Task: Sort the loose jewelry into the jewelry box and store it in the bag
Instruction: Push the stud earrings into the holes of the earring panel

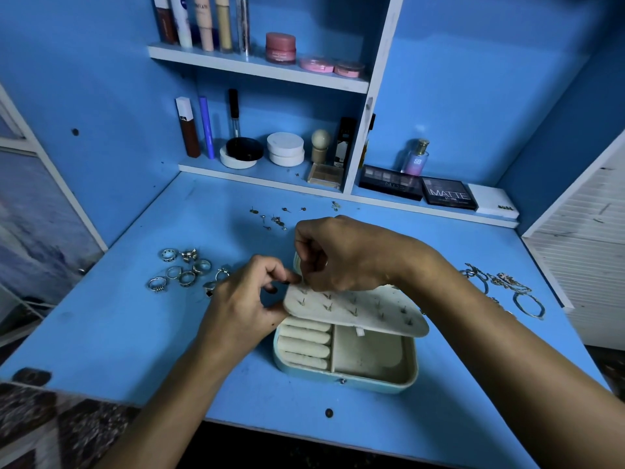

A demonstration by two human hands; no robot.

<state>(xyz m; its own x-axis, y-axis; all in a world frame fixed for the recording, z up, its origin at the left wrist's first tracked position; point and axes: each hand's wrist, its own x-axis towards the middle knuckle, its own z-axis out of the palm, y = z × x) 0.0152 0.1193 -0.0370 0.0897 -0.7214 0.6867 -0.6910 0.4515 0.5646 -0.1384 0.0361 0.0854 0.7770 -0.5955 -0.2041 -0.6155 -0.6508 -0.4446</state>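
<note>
A pale blue jewelry box [345,375] stands open on the desk, with cream ring rolls [304,343] on its left side. Its cream earring panel [358,313] is flipped up, with several stud posts poking through. My left hand [243,306] grips the panel's left edge. My right hand [338,255] pinches something small at the panel's top left corner; the item is hidden by my fingers. Several silver rings [182,270] lie to the left. Loose stud earrings [275,218] lie behind the box. Bracelets and chains [504,287] lie to the right.
The blue desk [135,333] has shelves behind it with cosmetics tubes, jars and compacts [285,148]. Eyeshadow palettes [449,194] and a perfume bottle [416,157] sit at the back right. A white slatted panel [585,252] bounds the right. No bag is in view.
</note>
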